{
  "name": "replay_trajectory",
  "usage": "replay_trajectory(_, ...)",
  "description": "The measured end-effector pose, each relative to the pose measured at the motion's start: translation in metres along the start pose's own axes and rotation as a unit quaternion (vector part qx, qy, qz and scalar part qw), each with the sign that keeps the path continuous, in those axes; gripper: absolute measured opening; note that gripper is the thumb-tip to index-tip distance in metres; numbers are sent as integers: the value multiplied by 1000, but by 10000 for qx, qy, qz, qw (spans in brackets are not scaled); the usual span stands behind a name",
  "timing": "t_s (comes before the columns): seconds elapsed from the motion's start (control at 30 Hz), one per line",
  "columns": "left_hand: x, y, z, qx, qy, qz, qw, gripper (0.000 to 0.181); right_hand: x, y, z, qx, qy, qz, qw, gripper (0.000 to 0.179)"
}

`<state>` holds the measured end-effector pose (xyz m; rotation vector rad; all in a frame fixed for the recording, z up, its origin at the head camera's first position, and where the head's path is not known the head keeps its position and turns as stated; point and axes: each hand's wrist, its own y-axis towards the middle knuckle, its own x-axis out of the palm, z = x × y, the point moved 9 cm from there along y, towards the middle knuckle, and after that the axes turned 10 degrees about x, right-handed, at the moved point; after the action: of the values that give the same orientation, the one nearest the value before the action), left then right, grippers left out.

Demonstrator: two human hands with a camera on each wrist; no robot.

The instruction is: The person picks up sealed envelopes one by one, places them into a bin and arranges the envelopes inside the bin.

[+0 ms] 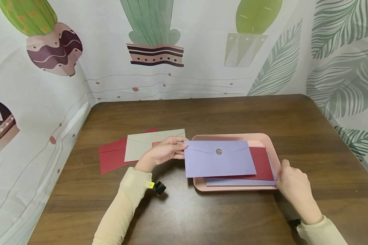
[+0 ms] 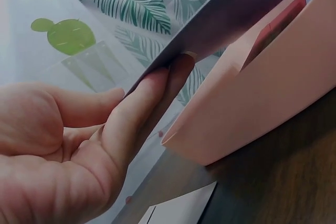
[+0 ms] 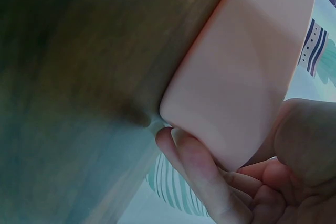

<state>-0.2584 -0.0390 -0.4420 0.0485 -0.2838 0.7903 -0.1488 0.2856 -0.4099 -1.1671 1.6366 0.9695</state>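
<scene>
My left hand [image 1: 165, 151] pinches the left edge of a lavender envelope [image 1: 222, 165], thumb on top and fingers beneath. The envelope carries a small round dark seal and hangs over a pink tray [image 1: 227, 137]. In the left wrist view the envelope [image 2: 226, 19] slants up above the tray's wall [image 2: 278, 87]. Inside the tray lie a red envelope [image 1: 262, 165] and another lavender envelope [image 1: 233, 182], both partly covered. My right hand [image 1: 294, 180] holds the tray's right end; in the right wrist view its fingers [image 3: 194, 161] curl against the outer corner, with the thumb at the rim.
Left of the tray, a pale grey-green envelope [image 1: 138, 147] with a red patch overlaps a red envelope [image 1: 110, 159] on the brown wooden table [image 1: 178, 217]. Behind the table hangs a white cloth [image 1: 202, 78] printed with cacti and leaves.
</scene>
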Motion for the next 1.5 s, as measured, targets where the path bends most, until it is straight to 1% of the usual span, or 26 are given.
replay_trajectory(0.23,6,4,-3,-126,21,63,9999,22,-1,0,-1,-28,-20,9,10000,13)
replay_trajectory(0.47,8,10,-6,-140,159,124,9997,29,-1,0,0,35,-35,-102,9999,14)
replay_trajectory(0.7,14,13,-7,-167,178,181,9995,24,0,0,0,56,-13,-96,9999,13)
replay_trajectory(0.83,17,15,-7,-181,172,140,9996,28,-1,-1,0,18,-1,-13,10000,13)
replay_trajectory(0.97,21,16,-4,-142,91,122,9998,38,-2,-1,0,-4,0,5,10000,13)
replay_trajectory(1.1,27,18,-1,-107,100,-3,9999,47,-2,-1,-1,-24,-1,14,10000,12)
replay_trajectory(1.23,32,18,1,-84,231,-158,9996,50,-2,-1,-1,-27,8,30,10000,13)
replay_trajectory(1.37,34,17,5,-37,271,-251,9993,53,-1,0,-1,-10,11,31,10000,14)
replay_trajectory(1.5,33,15,9,-51,242,-239,9994,55,0,0,-1,27,-9,-32,10000,13)
